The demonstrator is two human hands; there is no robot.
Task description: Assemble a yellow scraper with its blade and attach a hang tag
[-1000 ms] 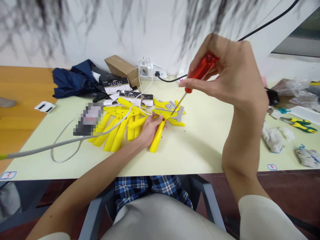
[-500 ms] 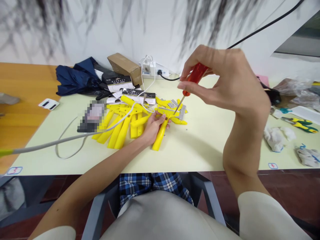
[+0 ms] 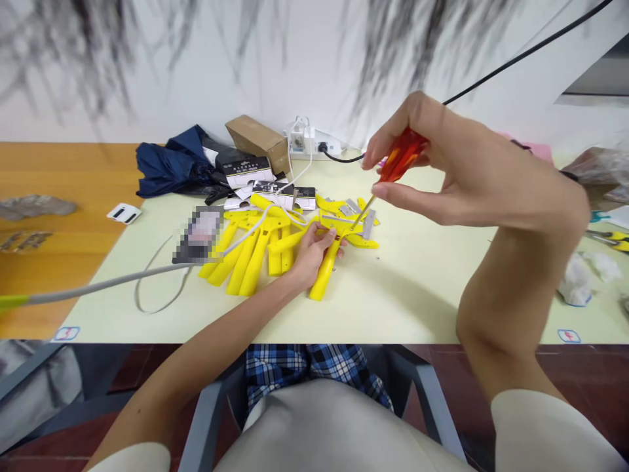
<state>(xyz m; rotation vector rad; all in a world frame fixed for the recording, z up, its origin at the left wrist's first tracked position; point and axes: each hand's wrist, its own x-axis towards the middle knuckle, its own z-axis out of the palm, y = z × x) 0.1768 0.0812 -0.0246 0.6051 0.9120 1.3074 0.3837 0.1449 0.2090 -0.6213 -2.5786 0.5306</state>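
Observation:
My left hand (image 3: 314, 248) grips a yellow scraper (image 3: 324, 272) near the joint of its handle and wide head, keeping it just over the table. A metal blade strip shows along the head. In my right hand (image 3: 442, 164) is a screwdriver (image 3: 405, 155) with a clear red handle, held by thumb and fingers and tilted. Its tip meets the right side of the scraper head; the screw there is too small to make out. Left of my left hand lie several yellow scraper handles (image 3: 246, 259). Metal blade pieces (image 3: 368, 224) and yellow parts (image 3: 363, 242) lie behind the head.
Behind stand a cardboard box (image 3: 258, 141), a dark blue cloth bundle (image 3: 171, 160), printed packaging (image 3: 248, 172) and a power strip (image 3: 302, 143). A grey cable (image 3: 122, 278) crosses the left side. Yellow-handled pliers (image 3: 614, 241) lie far right.
The whole view has shifted, so the table sits farther right. My right hand has turned about the screwdriver handle, its wrist bent farther right. My left hand keeps its hold.

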